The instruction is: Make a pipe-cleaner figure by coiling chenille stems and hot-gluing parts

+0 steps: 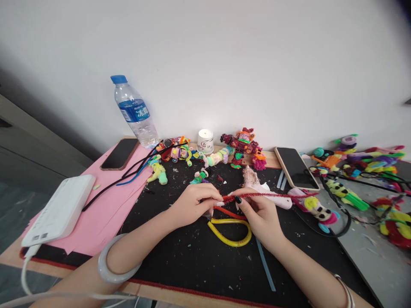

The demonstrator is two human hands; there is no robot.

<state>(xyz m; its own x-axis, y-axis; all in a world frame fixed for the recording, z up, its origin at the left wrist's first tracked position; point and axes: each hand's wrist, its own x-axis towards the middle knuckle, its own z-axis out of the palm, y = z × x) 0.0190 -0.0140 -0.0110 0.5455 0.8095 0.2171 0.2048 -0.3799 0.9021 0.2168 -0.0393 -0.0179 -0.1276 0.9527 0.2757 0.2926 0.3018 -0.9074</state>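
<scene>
My left hand and my right hand meet over the middle of a black mat. Both pinch a red glittery pipe cleaner that runs out to the right from my fingers. Just below my hands lie a yellow pipe cleaner loop and a red-orange strand. A pale bangle is on my left wrist.
Several pipe-cleaner dolls line the back of the mat beside a lit candle and a water bottle. Two phones, a white power bank, pink paper and more colourful figures surround them.
</scene>
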